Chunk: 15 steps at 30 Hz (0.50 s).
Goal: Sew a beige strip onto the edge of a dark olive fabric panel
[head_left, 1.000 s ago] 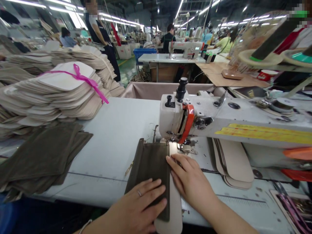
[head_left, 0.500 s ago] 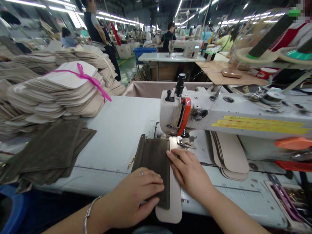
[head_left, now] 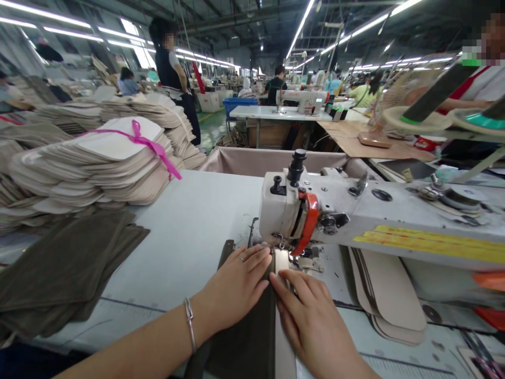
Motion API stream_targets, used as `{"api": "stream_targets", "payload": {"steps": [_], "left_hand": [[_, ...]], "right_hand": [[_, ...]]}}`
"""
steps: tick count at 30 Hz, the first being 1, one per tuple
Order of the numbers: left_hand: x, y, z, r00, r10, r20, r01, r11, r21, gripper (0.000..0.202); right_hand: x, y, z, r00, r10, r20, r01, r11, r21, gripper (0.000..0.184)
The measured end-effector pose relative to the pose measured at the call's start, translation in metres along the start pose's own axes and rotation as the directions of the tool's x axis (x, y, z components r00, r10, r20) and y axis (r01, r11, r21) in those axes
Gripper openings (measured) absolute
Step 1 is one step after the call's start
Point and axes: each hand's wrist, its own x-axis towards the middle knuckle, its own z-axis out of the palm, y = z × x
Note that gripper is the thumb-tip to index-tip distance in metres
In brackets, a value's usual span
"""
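Observation:
My left hand [head_left: 236, 287] lies flat, fingers together and stretched out, on a dark olive fabric piece [head_left: 246, 345], its fingertips close to the presser foot of the white sewing machine [head_left: 315, 210]. My right hand [head_left: 310, 321] rests flat beside it on a beige sole-shaped piece [head_left: 281, 260] that lies under the olive fabric's right edge. Both hands press the layers down on the machine bed in front of the needle. Neither hand grips anything.
A stack of olive fabric pieces [head_left: 63, 268] lies at the left. Behind it are piles of beige pieces [head_left: 98, 168], one tied with pink ribbon [head_left: 152, 145]. More beige pieces [head_left: 390, 295] lie under the machine arm. Other workers stand and sit at the back.
My left hand has slid forward along the olive fabric from its near end up to the presser foot. The camera view dropped closer to the work.

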Motion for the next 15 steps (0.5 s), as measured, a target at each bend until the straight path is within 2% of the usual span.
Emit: {"api": "stream_targets", "payload": {"steps": [11,15], "left_hand": [[0.0014,-0.0015,0.0005,1.000,-0.001,-0.011,0.001,1.000,-0.013,0.041],[0.0022,-0.0034,-0.0017,1.000,0.030,-0.003,-0.030,1.000,0.000,0.042]], "right_hand": [[-0.0008,0.0014,0.0049,0.999,-0.045,-0.025,0.043,0.997,-0.068,0.055],[0.0024,0.0019,0.0035,0.994,-0.040,-0.104,0.033,0.997,-0.068,0.048]]}}
